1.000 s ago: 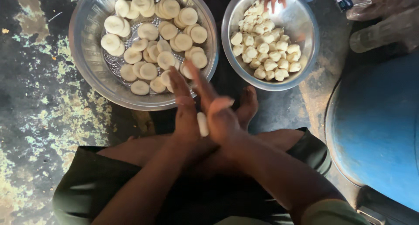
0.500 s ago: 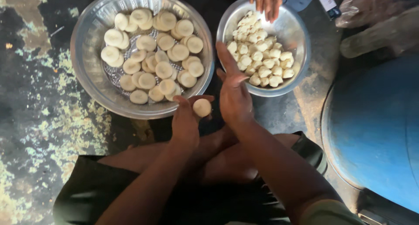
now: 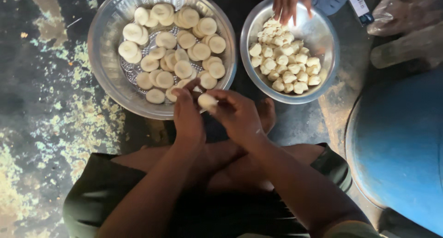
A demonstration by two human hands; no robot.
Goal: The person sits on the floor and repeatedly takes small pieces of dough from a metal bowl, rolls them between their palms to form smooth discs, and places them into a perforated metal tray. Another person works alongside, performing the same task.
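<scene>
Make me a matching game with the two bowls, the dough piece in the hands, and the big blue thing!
Things:
1. big metal bowl
2. small metal bowl
3. dough piece
4. blue drum

Places or states:
A. stands at the right edge
B. held between the left hand and right hand
C. holds flat round discs
D. holds small lumpy pieces; another person's hand reaches in

Pairs: 1-C, 2-D, 3-B, 4-A
</scene>
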